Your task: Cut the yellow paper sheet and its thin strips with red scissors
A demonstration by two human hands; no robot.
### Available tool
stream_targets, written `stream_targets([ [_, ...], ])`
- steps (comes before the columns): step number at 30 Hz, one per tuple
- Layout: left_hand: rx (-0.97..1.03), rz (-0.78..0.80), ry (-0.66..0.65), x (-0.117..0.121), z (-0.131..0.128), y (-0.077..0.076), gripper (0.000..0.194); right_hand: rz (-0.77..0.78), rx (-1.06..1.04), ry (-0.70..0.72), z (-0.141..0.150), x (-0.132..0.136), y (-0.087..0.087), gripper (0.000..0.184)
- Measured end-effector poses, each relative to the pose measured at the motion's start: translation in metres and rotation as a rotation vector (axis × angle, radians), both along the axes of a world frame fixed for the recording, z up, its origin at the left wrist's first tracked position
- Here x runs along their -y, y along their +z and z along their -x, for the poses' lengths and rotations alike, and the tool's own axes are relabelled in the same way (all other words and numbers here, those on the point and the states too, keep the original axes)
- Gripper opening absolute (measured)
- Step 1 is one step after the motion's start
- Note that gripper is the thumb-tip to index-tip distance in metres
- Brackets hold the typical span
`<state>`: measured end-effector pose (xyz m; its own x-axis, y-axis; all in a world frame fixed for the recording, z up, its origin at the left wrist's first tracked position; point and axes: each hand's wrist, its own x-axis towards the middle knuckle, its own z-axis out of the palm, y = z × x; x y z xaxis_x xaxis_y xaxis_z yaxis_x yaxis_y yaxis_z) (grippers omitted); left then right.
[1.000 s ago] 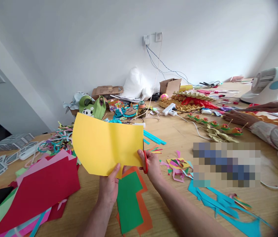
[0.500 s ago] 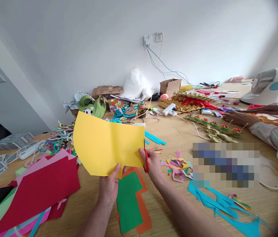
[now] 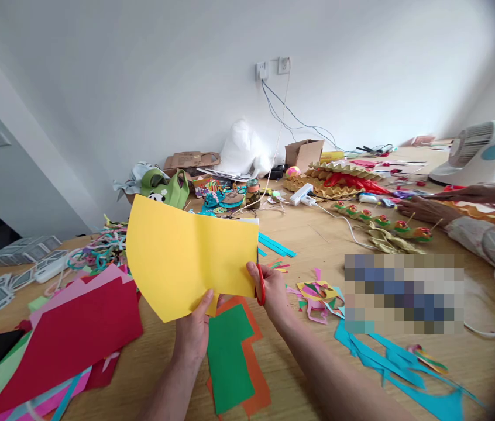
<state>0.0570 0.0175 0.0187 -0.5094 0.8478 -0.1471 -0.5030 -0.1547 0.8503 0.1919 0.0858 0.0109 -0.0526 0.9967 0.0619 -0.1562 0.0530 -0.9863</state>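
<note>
sheet [image 3: 177,257] is pinched by left hand [image 3: 192,330], likely for steadiness; scissors [image 3: 262,286] are gripped at its edge by right hand [image 3: 274,293]

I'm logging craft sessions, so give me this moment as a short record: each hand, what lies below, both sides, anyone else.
Left hand: grips the yellow paper by its lower edge
Right hand: holds red-handled scissors at the paper's right edge
Below: green paper over orange paper
Left side: red paper
Right side: blue scraps
Anyone else: another person's hands, far right, near a fan
</note>
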Motion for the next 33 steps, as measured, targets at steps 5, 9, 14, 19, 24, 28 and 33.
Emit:
stream_targets([
  [5, 0.020, -0.001, -0.013, 0.000, -0.001, 0.001, 0.063, 0.002, 0.002, 0.000, 0.000, 0.000, 0.000, 0.055],
  [9, 0.014, 0.004, -0.020, 0.000, 0.000, 0.000, 0.063, -0.004, -0.024, -0.005, 0.001, -0.001, -0.002, 0.053],
  [14, 0.017, -0.014, -0.041, 0.000, 0.000, -0.004, 0.060, 0.011, -0.046, -0.016, 0.002, 0.000, -0.002, 0.054],
  [19, 0.028, 0.004, -0.046, -0.002, 0.000, -0.005, 0.059, 0.037, -0.148, 0.015, 0.003, 0.003, 0.001, 0.047],
  [24, 0.033, 0.026, -0.035, -0.001, 0.000, -0.002, 0.058, 0.053, -0.207, 0.030, 0.004, 0.005, 0.004, 0.044],
  [28, 0.028, 0.019, -0.052, 0.001, 0.000, -0.002, 0.056, 0.063, -0.205, 0.030, 0.004, 0.006, 0.006, 0.044],
  [33, 0.028, 0.002, -0.051, 0.000, -0.001, -0.003, 0.054, 0.080, -0.208, 0.033, 0.005, 0.008, 0.008, 0.045],
])
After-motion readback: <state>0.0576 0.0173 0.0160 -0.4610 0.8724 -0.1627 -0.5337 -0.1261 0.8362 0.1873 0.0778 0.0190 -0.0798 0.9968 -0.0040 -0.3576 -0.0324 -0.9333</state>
